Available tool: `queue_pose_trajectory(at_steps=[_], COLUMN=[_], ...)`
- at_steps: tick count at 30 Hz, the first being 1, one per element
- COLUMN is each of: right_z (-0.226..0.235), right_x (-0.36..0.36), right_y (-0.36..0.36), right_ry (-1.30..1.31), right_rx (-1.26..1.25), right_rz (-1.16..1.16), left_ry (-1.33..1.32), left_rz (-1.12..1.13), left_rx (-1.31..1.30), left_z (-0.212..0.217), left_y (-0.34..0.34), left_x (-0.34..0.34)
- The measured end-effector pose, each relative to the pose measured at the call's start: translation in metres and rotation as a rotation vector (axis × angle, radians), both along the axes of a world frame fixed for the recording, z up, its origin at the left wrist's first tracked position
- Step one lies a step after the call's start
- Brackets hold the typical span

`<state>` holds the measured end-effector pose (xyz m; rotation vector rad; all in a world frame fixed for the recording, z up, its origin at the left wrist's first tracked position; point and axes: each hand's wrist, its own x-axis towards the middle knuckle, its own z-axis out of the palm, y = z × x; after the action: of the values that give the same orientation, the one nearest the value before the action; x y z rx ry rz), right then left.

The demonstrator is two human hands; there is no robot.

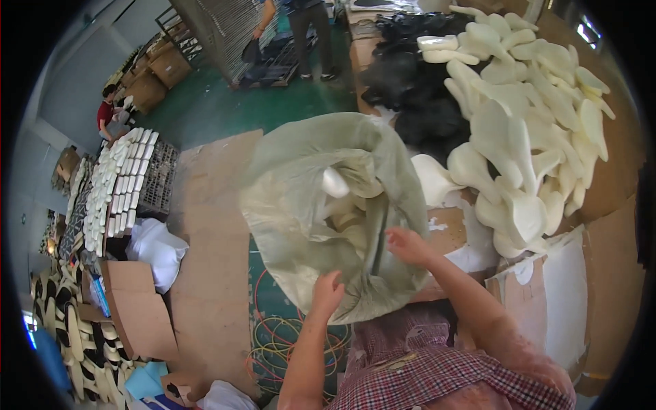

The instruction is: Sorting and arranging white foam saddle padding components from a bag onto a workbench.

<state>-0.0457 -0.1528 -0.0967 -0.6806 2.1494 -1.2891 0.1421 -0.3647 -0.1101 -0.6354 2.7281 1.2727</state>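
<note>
A large pale green woven sack [280, 198] stands in front of me with its mouth up and its rim spread outward. Several cream-coloured moulded foam pieces lie inside, and one white rounded piece [335, 183] shows near the top. At the near side of the sack, my left hand [328, 295] is closed with its fingers curled on the fabric. My right hand [408, 246] is over the sack's right inner wall, fingers pointing left, slightly apart, with nothing visible in them.
Cream foam pieces [502, 140] are heaped on the right-hand table, beside black plastic bags [434, 89]. Cardboard [208, 239] covers floor on the left, near coiled hoses [290, 345], a white bag [156, 253] and stacked white pieces [126, 181]. Two people are farther off.
</note>
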Motion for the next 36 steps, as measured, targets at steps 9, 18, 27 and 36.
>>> queue_pose_trajectory(at_steps=[9,18,27,36], right_z=[-0.073,-0.155,-0.179,-0.222], right_x=[-0.095,-0.069,-0.078,-0.053], right_y=[-0.147,-0.186,-0.202,-0.196], right_ry=[-0.331,-0.035,0.126,-0.027], right_rx=[0.092,0.566,0.762,0.778], right_rz=[-0.043,0.482,0.688,0.686], left_ry=[0.306,0.154,-0.468,-0.045], left_rz=[1.284,1.126,0.731,0.363], left_rx=[0.113,-0.394,-0.123,-0.179], left_z=[-0.003,0.040,-0.069,-0.033], left_y=[-0.054,-0.058,-0.043,-0.044], left_x=[0.165,0.064,-0.003,-0.047])
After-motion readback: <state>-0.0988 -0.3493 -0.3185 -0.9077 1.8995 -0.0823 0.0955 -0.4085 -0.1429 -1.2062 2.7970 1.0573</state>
